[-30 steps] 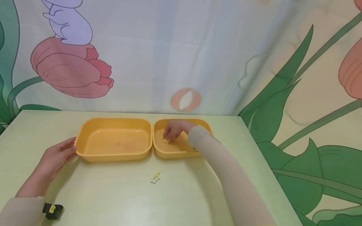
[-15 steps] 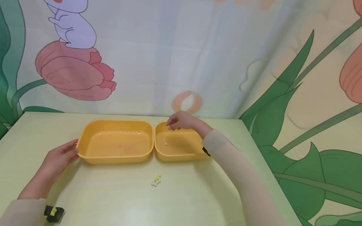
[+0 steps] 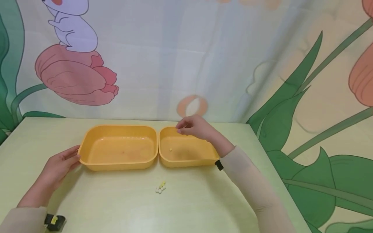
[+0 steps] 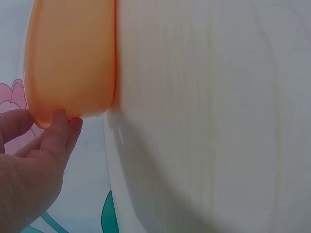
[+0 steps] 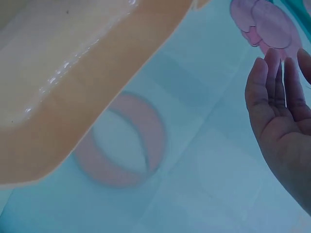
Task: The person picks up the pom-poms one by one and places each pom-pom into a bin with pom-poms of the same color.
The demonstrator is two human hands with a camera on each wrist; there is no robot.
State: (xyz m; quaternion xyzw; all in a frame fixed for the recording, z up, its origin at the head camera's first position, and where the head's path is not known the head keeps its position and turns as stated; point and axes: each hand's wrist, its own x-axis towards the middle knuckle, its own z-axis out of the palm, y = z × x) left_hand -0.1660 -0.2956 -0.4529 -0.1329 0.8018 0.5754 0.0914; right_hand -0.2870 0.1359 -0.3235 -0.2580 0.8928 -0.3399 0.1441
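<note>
My left hand (image 3: 59, 165) grips the left end of the larger yellow tray (image 3: 118, 166), thumb at the rim. In the left wrist view, several fingertips (image 4: 60, 116) lie against the orange-looking outer wall of the tray (image 4: 73, 63). My right hand (image 3: 196, 127) hangs over the back rim of the smaller yellow tray (image 3: 189, 163), thumb and forefinger near each other. Whether a tiny bead is between them is too small to see. The right wrist view has its other fingers (image 5: 272, 68) fairly straight. One small yellow bead (image 3: 170, 149) lies inside the smaller tray.
Both trays stand side by side at the back of a pale table (image 3: 122, 207). In front of them lies a little cluster of white and yellow beads (image 3: 160, 187). A printed curtain (image 3: 140, 64) hangs close behind the table.
My right hand has risen out of the smaller tray and moved back to the right. Two yellow beads seemed to be near its fingertips; one shows in the tray now. The left hand stays put.
</note>
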